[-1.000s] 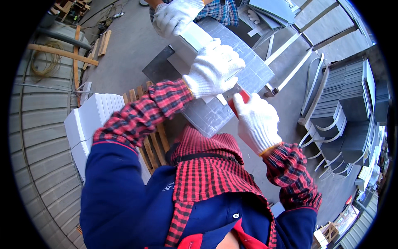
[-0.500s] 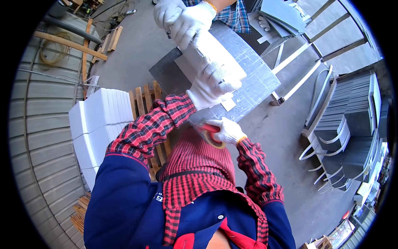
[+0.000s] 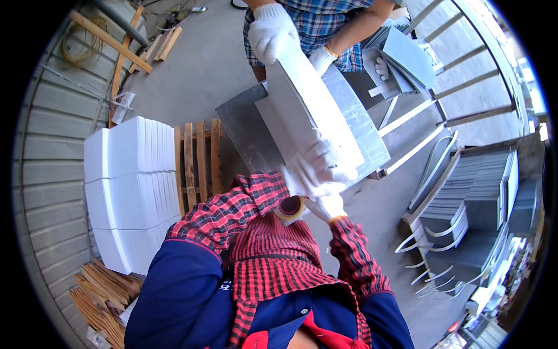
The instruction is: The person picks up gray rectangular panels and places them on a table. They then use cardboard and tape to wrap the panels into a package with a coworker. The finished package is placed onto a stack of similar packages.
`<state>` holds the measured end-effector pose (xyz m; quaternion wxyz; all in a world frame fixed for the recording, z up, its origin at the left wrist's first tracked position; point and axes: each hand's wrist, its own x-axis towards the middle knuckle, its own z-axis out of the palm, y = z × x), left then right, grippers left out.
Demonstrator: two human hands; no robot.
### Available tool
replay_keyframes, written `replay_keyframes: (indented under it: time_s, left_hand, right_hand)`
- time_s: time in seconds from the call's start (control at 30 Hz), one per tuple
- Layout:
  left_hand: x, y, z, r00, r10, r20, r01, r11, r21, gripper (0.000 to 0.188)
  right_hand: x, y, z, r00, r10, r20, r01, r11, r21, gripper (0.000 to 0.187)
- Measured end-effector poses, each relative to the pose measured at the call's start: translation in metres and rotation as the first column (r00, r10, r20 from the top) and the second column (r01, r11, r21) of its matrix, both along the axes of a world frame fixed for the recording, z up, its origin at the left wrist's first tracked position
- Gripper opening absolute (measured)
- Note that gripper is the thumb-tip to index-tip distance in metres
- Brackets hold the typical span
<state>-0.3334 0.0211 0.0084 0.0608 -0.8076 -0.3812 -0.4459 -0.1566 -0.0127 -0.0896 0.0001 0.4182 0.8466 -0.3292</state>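
A long stack of white panels (image 3: 311,96) lies on a grey metal-topped table (image 3: 372,139) in front of me. My left hand (image 3: 319,166), in a white knit glove, is closed round the near end of the stack. Just below it, my gloved right hand (image 3: 326,206) holds a hand tape dispenser, mostly hidden now. Its tape roll (image 3: 290,208) shows beneath my left wrist. Across the table, a co-worker's gloved hand (image 3: 273,35) grips the far end of the panels. The co-worker's other gloved hand (image 3: 321,59) is beside the stack.
White panel stacks (image 3: 131,192) stand on my left beside a wooden pallet (image 3: 199,163). Grey panels (image 3: 407,58) lie beyond the table. On the right, a metal frame (image 3: 459,75) and a rack of grey panels (image 3: 471,198) flank the floor. Wooden slats (image 3: 104,299) lie lower left.
The white panels and my left hand have come toward me. My right hand with the tape dispenser has moved up to the panel end. The co-worker's hands have spread apart.
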Motion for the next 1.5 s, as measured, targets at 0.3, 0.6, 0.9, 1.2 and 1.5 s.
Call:
replay_keyframes:
  time_s: [0.3, 0.6, 0.9, 1.2, 1.5]
  left_hand:
    - [0.016, -0.011, 0.012, 0.956, 0.081, 0.281, -0.028, 0.982, -0.188, 0.058]
    - [0.022, 0.032, 0.084, 0.679, 0.733, 0.045, -0.627, 0.611, -0.483, 0.073]
    - [0.06, 0.03, 0.096, 0.317, 0.945, -0.075, -0.419, 0.069, -0.905, 0.114]
    - [0.051, 0.009, 0.092, 0.117, 0.952, 0.282, -0.178, 0.3, -0.937, 0.102]
    - [0.05, -0.046, -0.079, -0.454, 0.725, 0.518, 0.448, 0.688, -0.57, 0.061]
  right_hand:
    - [0.015, 0.1, 0.184, 0.358, -0.889, -0.285, 0.643, 0.456, -0.615, 0.052]
    - [0.028, 0.077, -0.098, 0.618, -0.78, 0.1, 0.187, 0.022, -0.982, 0.05]
    - [-0.043, 0.066, -0.076, 0.247, -0.932, 0.266, -0.505, -0.358, -0.786, 0.054]
    - [-0.03, 0.093, -0.068, 0.1, -0.905, 0.414, -0.66, -0.372, -0.653, 0.053]
    - [0.086, 0.199, 0.03, 0.028, -0.998, -0.049, -0.011, 0.049, -0.999, 0.039]
